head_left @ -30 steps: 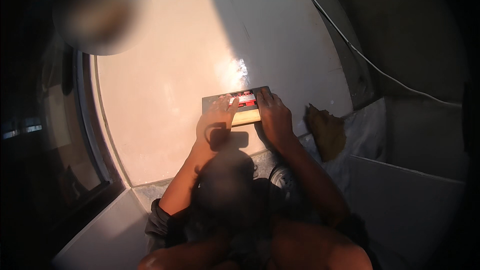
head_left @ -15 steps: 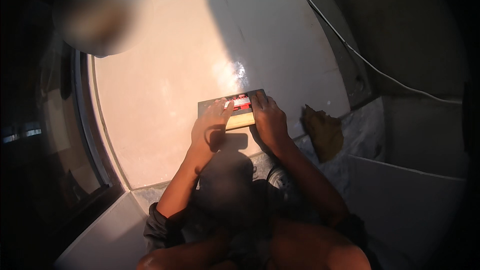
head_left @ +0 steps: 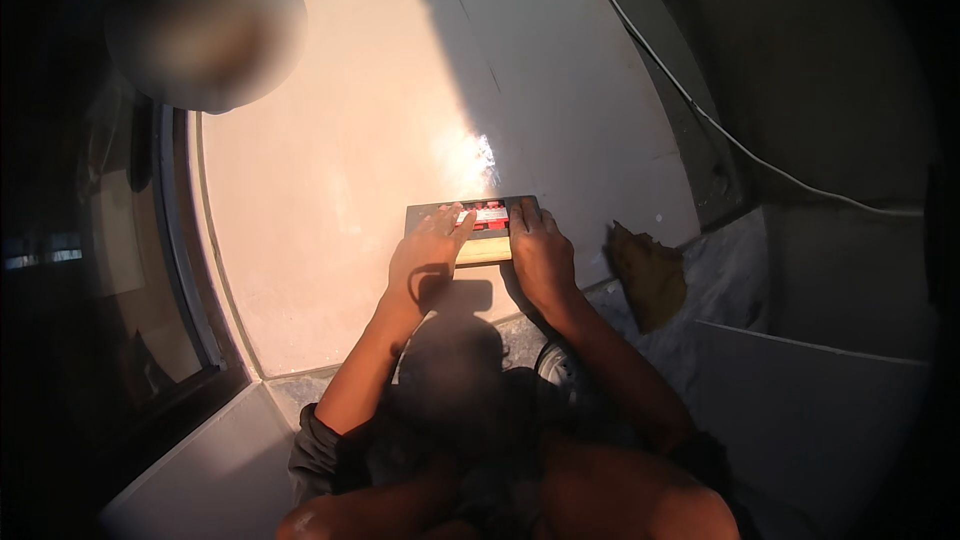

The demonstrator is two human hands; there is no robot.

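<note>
My left hand [head_left: 425, 252] and my right hand [head_left: 540, 255] grip the two ends of a rectangular block [head_left: 484, 248] with a dark top, a pale wooden front and a red-and-white insert [head_left: 484, 216] in the middle. The block lies on a large pale panel [head_left: 290, 200], just below a bright glint. My fingers curl over its top, and the shadow of my head falls between my forearms. A crumpled brown sheet [head_left: 648, 278] lies to the right of my right hand.
A dark glass pane in a metal frame [head_left: 191, 260] runs along the left. A white cable [head_left: 720, 125] crosses the upper right. Grey marbled tiles [head_left: 730, 270] border the panel on the right. A blurred round patch covers the upper left.
The block, with both hands on it, sits slightly lower in the view than a second ago, after a small sideways shift. The grip looks much the same.
</note>
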